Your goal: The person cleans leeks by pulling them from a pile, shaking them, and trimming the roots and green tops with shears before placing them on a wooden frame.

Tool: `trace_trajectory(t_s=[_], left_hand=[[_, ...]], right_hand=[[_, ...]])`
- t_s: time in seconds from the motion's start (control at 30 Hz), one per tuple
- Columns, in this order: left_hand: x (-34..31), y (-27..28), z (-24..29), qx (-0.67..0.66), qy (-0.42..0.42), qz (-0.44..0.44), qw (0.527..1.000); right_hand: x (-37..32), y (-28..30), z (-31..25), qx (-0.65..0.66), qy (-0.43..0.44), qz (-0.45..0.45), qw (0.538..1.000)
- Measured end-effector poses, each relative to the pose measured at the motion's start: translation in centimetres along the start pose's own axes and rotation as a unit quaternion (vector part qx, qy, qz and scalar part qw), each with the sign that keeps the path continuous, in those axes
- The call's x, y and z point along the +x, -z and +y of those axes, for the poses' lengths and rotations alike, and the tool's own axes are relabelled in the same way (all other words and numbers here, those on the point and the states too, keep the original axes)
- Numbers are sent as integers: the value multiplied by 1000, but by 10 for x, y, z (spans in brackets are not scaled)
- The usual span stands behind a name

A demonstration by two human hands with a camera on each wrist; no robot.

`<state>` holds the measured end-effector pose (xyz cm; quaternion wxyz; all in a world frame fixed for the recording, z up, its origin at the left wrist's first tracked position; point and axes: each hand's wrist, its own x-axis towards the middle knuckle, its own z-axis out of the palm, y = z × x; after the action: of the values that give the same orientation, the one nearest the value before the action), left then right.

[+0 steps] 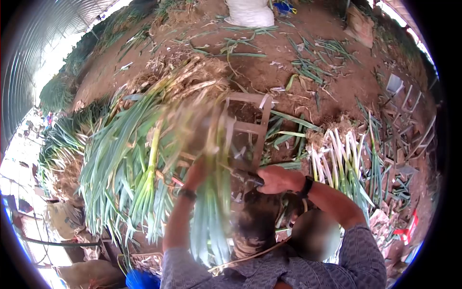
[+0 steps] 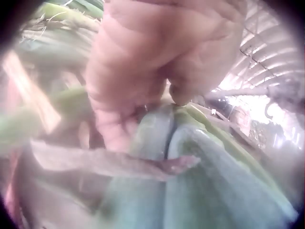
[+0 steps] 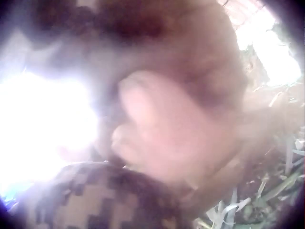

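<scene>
My left hand (image 1: 196, 174) grips a leek plant, its green leaves (image 1: 209, 226) hanging below the fist and its upper part blurred above it. In the left wrist view the fingers of the left hand (image 2: 157, 57) curl round the wide leaves (image 2: 209, 176), a dry strip lying across them. To the right, my right hand (image 1: 281, 180) holds the dark handle of a tool (image 1: 248, 177) whose blade end points at the leek. Curled fingers of the right hand (image 3: 162, 119) show blurred in the right wrist view; the tool cannot be made out there.
A big leek pile (image 1: 120, 164) lies at the left. Leeks with pale stems (image 1: 341, 159) lie at the right. A wooden frame (image 1: 262, 130) stands ahead on soil strewn with cut leaves. A white sack (image 1: 249, 12) is at the back, a camouflage-patterned knee (image 3: 95, 200) below the right hand.
</scene>
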<state>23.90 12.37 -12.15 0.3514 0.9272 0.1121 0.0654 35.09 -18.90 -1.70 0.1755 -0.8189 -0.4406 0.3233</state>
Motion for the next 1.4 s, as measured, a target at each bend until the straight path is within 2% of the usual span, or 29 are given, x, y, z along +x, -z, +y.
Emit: trace_trajectory(t_s=[0.07,0.1,0.13,0.17,0.2,0.27,0.37,0.47,0.53,0.57,0.6,0.67,0.7,0.8,0.9,1.0,1.1,1.13,1.17,1.2,1.27,1.3,1.4], left_hand=[[2,6,11,-30,13,2,999],[10,-11,-20,6,97,-32,995],[11,-15,-27,-26,71,-6,997],[14,-18,-29,-58,43,19,997],[17,-22,-31,-90,14,42,995],[22,-31,-37,-38,42,31,998],[31,-16,-18,15,94,-2,996],[42,-18,-15,101,115,-23,988],[53,-13,-28,124,110,-61,984],[60,-17,-33,171,140,-66,973],[64,-17,-42,141,105,-56,983],[69,-15,-56,77,33,-36,996],[74,-17,-53,20,48,-37,998],[75,-25,-45,80,103,-14,991],[75,-29,-50,3,80,25,996],[75,-26,-42,-12,106,11,994],[79,-33,-70,64,64,16,996],[81,-36,-80,90,54,7,994],[80,-33,-94,-95,108,-21,989],[76,-22,-81,-215,126,-32,968],[67,7,-25,-405,148,-42,901],[60,17,-4,-457,153,-36,876],[54,32,25,-521,146,9,841]], right_hand=[[7,-2,-4,-32,-9,-14,999],[13,1,-4,-41,-25,-14,999],[16,5,-6,-49,-41,-13,998],[13,11,-14,-47,-10,14,999],[16,13,-15,-5,-26,16,1000],[20,15,-12,80,-58,14,995],[45,4,13,85,-146,81,982],[43,1,13,132,-30,5,991],[45,5,5,140,-67,67,986],[49,8,4,145,-82,91,982],[55,10,5,151,-96,116,977],[69,6,12,98,-88,118,984],[73,7,14,69,-83,117,987],[84,10,15,98,-100,102,985],[103,1,24,75,-89,131,984],[110,5,30,161,-82,122,976],[107,9,29,153,-59,193,968],[108,5,33,156,-40,187,969],[109,0,36,159,-24,180,970],[106,-6,40,162,-8,171,972],[79,11,27,201,-41,126,971],[68,18,17,218,-54,101,969],[50,13,24,116,7,58,991]])
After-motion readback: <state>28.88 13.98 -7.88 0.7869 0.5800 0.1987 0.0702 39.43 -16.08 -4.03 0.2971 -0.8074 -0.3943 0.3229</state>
